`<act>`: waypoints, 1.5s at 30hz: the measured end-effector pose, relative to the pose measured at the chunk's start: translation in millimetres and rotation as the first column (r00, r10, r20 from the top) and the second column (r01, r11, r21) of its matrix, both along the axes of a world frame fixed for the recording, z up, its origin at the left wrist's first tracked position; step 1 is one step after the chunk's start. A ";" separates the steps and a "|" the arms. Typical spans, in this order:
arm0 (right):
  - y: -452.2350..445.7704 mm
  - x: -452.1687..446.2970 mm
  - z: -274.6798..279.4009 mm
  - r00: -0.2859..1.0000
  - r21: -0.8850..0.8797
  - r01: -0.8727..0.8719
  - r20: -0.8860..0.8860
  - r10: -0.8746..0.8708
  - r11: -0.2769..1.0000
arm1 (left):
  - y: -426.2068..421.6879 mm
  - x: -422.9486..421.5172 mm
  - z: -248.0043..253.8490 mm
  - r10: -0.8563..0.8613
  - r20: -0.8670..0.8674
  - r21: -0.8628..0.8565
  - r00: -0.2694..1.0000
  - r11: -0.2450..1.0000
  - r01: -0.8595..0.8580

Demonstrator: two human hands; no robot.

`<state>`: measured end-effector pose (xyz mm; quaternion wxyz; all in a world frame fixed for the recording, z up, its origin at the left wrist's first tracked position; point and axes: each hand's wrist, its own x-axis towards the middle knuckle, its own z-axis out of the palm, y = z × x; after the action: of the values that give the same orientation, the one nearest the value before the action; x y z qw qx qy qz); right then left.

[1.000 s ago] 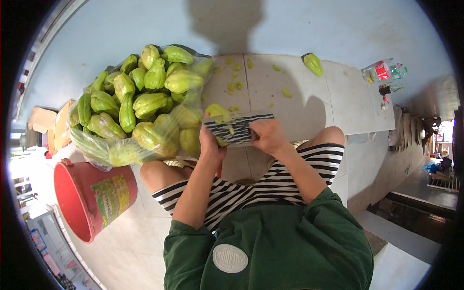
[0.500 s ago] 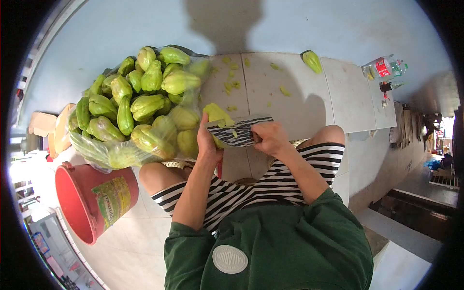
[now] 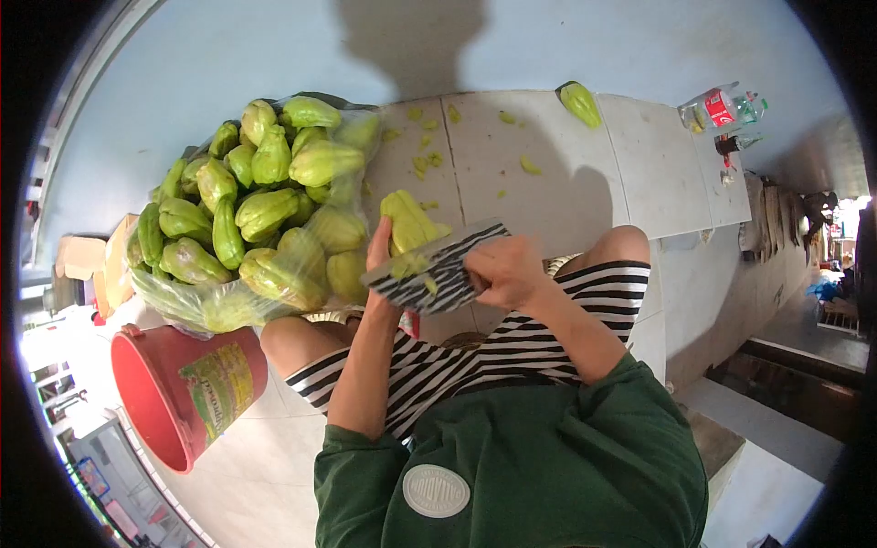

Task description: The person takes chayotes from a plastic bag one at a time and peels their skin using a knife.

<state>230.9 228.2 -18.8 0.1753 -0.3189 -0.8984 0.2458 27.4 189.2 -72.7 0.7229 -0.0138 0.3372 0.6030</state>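
Observation:
My left hand (image 3: 378, 248) is wrapped around a pale green chayote (image 3: 405, 221), upright between my knees. In my right hand (image 3: 507, 271) is a cleaver (image 3: 446, 277) with a broad, shiny blade that mirrors my striped shorts. The blade lies slanted across the lower part of the chayote, and several green peel bits (image 3: 409, 265) cling to it. The cleaver's handle is hidden in my right fist. Left of my hands, a clear plastic bag (image 3: 228, 306) bulges with many whole chayotes (image 3: 265, 212).
Peel scraps (image 3: 427, 163) lie on the tiled surface (image 3: 493, 192) ahead, with a single chayote (image 3: 580, 104) farther back. Plastic bottles (image 3: 722, 108) and a dark bottle (image 3: 735, 143) stand at the far right. A red bucket (image 3: 151, 402) lies tipped by my left knee.
The cleaver has swung down and to the left, and its blade is tilted more steeply. More of the chayote shows above it. My view has shifted slightly.

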 end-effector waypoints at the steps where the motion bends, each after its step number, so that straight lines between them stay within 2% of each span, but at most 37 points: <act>1: -1.3 -5.0 3.1 0.995 0.074 -0.028 -0.095 0.035 0.997 | 1.7 -1.9 -5.3 -0.031 0.107 0.096 0.994 0.995 0.021; 2: -2.3 -7.5 3.8 0.979 0.151 -0.048 -0.187 0.077 0.987 | 0.5 -4.0 -10.0 -0.036 0.104 0.094 0.994 0.995 0.027; 3: 0.5 -6.2 -4.6 0.979 0.151 -0.042 -0.191 0.071 0.988 | 0.4 -5.5 -9.0 -0.022 0.078 0.058 0.997 0.998 0.017; 4: 5.4 -4.0 -18.3 0.985 0.097 -0.008 -0.173 0.025 0.995 | 3.0 -2.6 13.1 -0.008 0.053 0.022 0.999 1.000 0.007; 5: 7.5 0.6 -30.2 0.988 0.045 0.027 -0.151 -0.020 0.999 | -1.9 4.7 37.5 -0.045 -0.141 -0.094 0.989 0.995 0.032; 6: 8.0 4.0 -31.7 0.988 0.049 0.030 -0.150 -0.023 0.998 | -3.6 7.3 44.1 -0.048 -0.140 -0.091 0.989 0.995 0.036; 8: 12.5 8.6 -34.3 0.993 -0.013 0.099 -0.068 -0.099 0.995 | -2.8 8.4 50.0 0.022 -0.238 -0.193 0.971 0.979 -0.070; 9: 11.2 6.2 -25.8 0.993 -0.011 0.097 -0.067 -0.098 0.995 | -5.0 0.2 30.6 -0.024 -0.160 -0.102 0.987 0.995 0.008; 10: 5.9 1.9 -10.5 0.993 0.019 0.030 -0.119 -0.027 0.999 | -4.9 -6.4 3.8 -0.024 -0.158 -0.105 0.987 0.994 0.008; 11: 3.2 -1.0 -1.9 0.985 0.053 -0.037 -0.167 0.045 0.998 | -2.2 -11.5 -24.0 -0.052 -0.042 -0.010 0.998 0.999 0.052; 12: 3.7 -2.1 -1.5 0.985 0.051 -0.037 -0.167 0.045 0.998 | 2.1 -10.8 -20.5 -0.090 0.070 0.090 0.993 0.992 0.084; 13: 4.3 -3.2 -1.6 0.980 0.079 -0.042 -0.192 0.057 0.996 | -1.7 -7.9 -16.0 -0.080 0.081 0.125 0.993 0.990 0.069; 14: 5.4 -4.0 -2.0 0.974 0.108 -0.046 -0.218 0.069 0.993 | -6.0 -6.1 -11.1 -0.081 0.080 0.124 0.993 0.990 0.071; 15: 9.4 -1.2 -11.4 0.973 0.108 -0.045 -0.219 0.068 0.993 | -8.8 -3.2 1.4 -0.061 -0.015 0.102 0.998 0.993 0.062; 17: 19.1 8.2 -36.7 0.988 0.053 0.089 -0.134 -0.081 0.995 | -10.8 6.9 25.0 0.029 -0.180 0.027 0.983 0.999 -0.024; 21: 0.4 4.6 1.5 0.998 0.005 0.036 -0.048 -0.036 0.999 | -11.1 -6.9 -7.1 -0.073 -0.192 0.080 0.979 0.993 0.090; 23: -2.3 -3.3 11.3 0.984 0.147 -0.045 -0.167 0.070 0.988 | -8.4 -12.9 -32.8 -0.157 0.014 0.179 0.988 0.972 0.152; 24: 1.8 -1.9 3.4 0.983 0.146 -0.043 -0.168 0.068 0.988 | -10.8 -8.1 -20.0 -0.159 0.013 0.178 0.987 0.972 0.154; 26: 16.0 4.5 -22.4 0.988 0.030 0.066 -0.140 -0.062 0.997 | -15.0 7.2 20.4 0.015 -0.188 0.146 0.982 0.989 0.013; 28: 16.7 8.5 -27.3 0.989 0.040 0.118 -0.092 -0.113 0.992 | -11.6 1.8 7.1 -0.050 -0.174 0.101 0.984 0.993 0.068; 30: 13.4 7.2 -22.8 0.987 0.045 0.157 -0.045 -0.155 0.987 | -14.6 -0.9 -5.0 -0.028 -0.187 0.182 0.982 0.981 0.063; 31: 4.8 4.5 -8.6 0.995 0.085 0.076 -0.072 -0.070 0.993 | -10.5 4.2 13.8 -0.051 -0.112 0.099 0.992 0.993 0.063; 32: 2.1 2.9 -1.2 0.995 0.132 -0.004 -0.095 0.017 0.991 | -8.1 1.7 5.9 -0.049 -0.113 0.099 0.992 0.993 0.061; 33: 3.5 2.6 -3.8 0.995 0.129 -0.003 -0.095 0.015 0.992 | -5.4 -0.1 4.2 -0.088 -0.100 0.127 0.991 0.987 0.101; 34: 5.4 2.9 -9.1 0.993 0.078 0.020 -0.117 -0.011 0.997 | -6.0 -0.8 3.4 -0.132 -0.089 0.152 0.987 0.978 0.144; 35: 9.0 3.7 -14.9 0.990 0.029 0.042 -0.137 -0.038 0.999 | -14.1 4.1 4.4 -0.089 -0.222 0.115 0.971 0.986 0.117; 36: 15.7 7.3 -26.7 0.990 0.033 0.045 -0.137 -0.040 0.998 | -13.8 5.2 10.0 -0.091 -0.222 0.119 0.971 0.986 0.119; 38: 27.5 16.0 -49.9 0.972 -0.017 0.231 0.044 -0.230 0.973 | -11.8 6.1 15.3 -0.106 -0.252 0.102 0.962 0.985 0.136; 40: 19.4 13.0 -35.5 0.981 0.015 0.195 -0.007 -0.195 0.981 | -13.6 3.2 8.8 -0.119 -0.242 0.091 0.963 0.985 0.145; 42: 17.3 7.8 -19.4 0.986 0.046 0.161 -0.060 -0.158 0.986 | -15.6 4.8 9.6 -0.037 -0.246 0.107 0.969 0.992 0.065; 44: 13.4 5.0 -11.1 0.994 0.047 0.052 -0.099 -0.047 0.998 | -16.9 2.3 0.8 -0.062 -0.239 0.122 0.969 0.988 0.093; 45: 15.4 6.5 -22.4 0.993 0.041 0.058 -0.102 -0.053 0.997 | -18.5 1.2 -2.0 -0.089 -0.232 0.142 0.969 0.982 0.125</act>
<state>237.4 243.6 -41.2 0.2343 -0.3270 -0.8843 0.2369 28.6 170.7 -74.8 0.7105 0.1292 0.3688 0.5852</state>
